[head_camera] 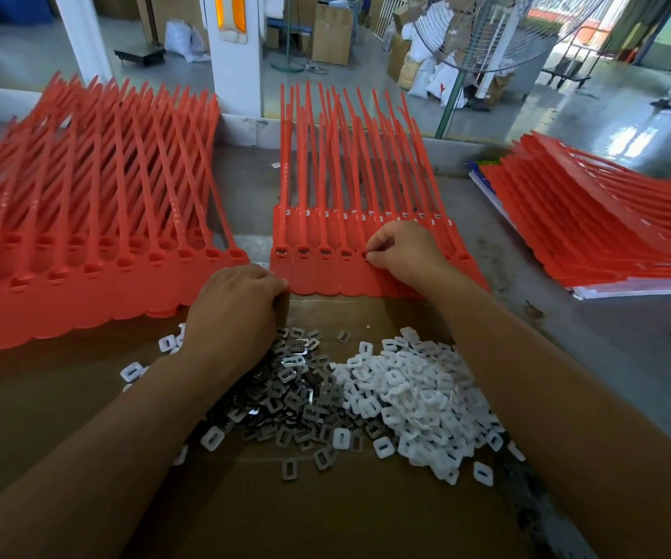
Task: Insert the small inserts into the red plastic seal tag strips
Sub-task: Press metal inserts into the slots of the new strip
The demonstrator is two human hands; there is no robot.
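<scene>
A sheet of red seal tag strips (325, 276) lies in front of me, its heads in a row; several heads at the left hold small metal inserts. My right hand (402, 252) pinches a small insert at a head near the middle of that row. My left hand (237, 308) has curled fingers and rests at the sheet's lower left corner, just above the insert piles; what it holds is hidden. A pile of grey metal inserts (293, 397) and a pile of white plastic inserts (418, 393) lie on brown cardboard (325, 518).
A larger stack of red strips (83, 244) lies to the left, another stack (591, 223) on papers to the right. Beyond the grey table's far edge are a white pillar (237, 74), a standing fan (487, 30), boxes and sacks.
</scene>
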